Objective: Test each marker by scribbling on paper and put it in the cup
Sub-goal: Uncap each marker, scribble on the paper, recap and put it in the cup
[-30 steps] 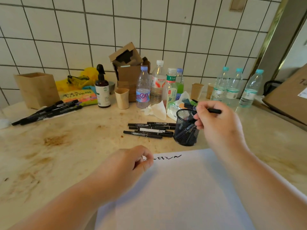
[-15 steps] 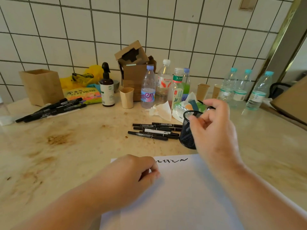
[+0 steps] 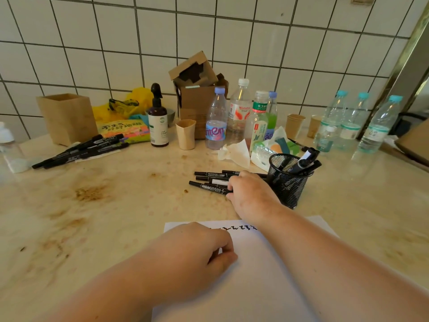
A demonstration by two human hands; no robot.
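Right hand (image 3: pixel 249 194) laid on black markers (image 3: pixel 209 180) mid-frame, grip unclear, beside black mesh cup (image 3: pixel 287 182), left hand (image 3: pixel 197 249) curled shut, empty, on white paper (image 3: pixel 267 275)

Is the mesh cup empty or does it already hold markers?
Holds markers: several black ones stick out of the mesh cup rim, leaning right.

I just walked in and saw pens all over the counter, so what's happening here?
A person is testing markers one at a time. The left hand rests curled on the sheet of paper, which already carries a row of black scribbles along its top edge. The right hand is laid over the small pile of markers beside the black mesh cup, apparently picking the next one. A few markers already stand in the cup.
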